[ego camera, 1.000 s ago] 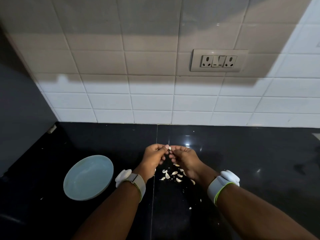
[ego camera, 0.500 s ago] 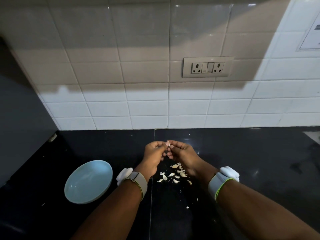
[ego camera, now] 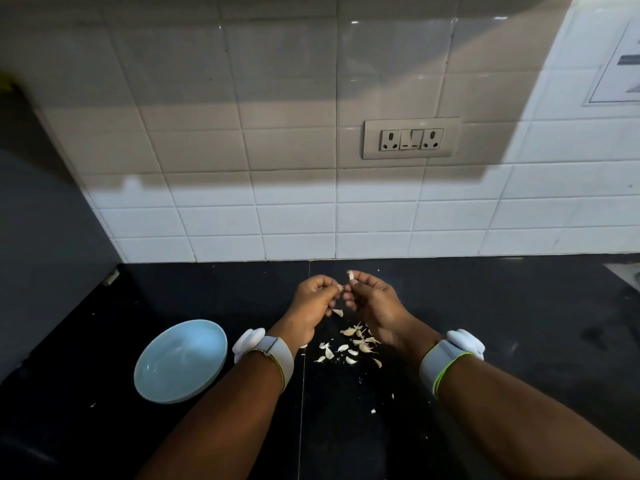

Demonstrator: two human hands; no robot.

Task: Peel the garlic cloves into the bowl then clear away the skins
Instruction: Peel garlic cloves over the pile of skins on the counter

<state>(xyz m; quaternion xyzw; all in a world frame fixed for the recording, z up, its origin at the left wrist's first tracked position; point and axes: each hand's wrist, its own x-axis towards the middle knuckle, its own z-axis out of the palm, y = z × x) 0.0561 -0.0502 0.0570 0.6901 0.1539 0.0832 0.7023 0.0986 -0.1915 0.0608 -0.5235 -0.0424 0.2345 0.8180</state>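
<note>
My right hand (ego camera: 372, 301) pinches a pale garlic clove (ego camera: 351, 275) above the black counter, its tip sticking up past the fingers. My left hand (ego camera: 311, 299) is curled close beside it, fingertips pinching at a bit of skin (ego camera: 341, 287) between the two hands. Below the hands, a small piece of skin (ego camera: 338, 312) hangs in the air. A scatter of garlic cloves and skins (ego camera: 353, 344) lies on the counter under my wrists. The light blue bowl (ego camera: 180, 360) stands to the left of my left forearm and looks empty.
The black counter (ego camera: 519, 323) runs back to a white tiled wall with a socket plate (ego camera: 411, 138). A dark grey side wall (ego camera: 41, 254) closes the left. Small skin crumbs (ego camera: 373, 411) dot the counter nearer me.
The camera has tilted up a little, so hands and bowl sit lower in the view. My hands have parted slightly, and a piece of skin now falls below them.
</note>
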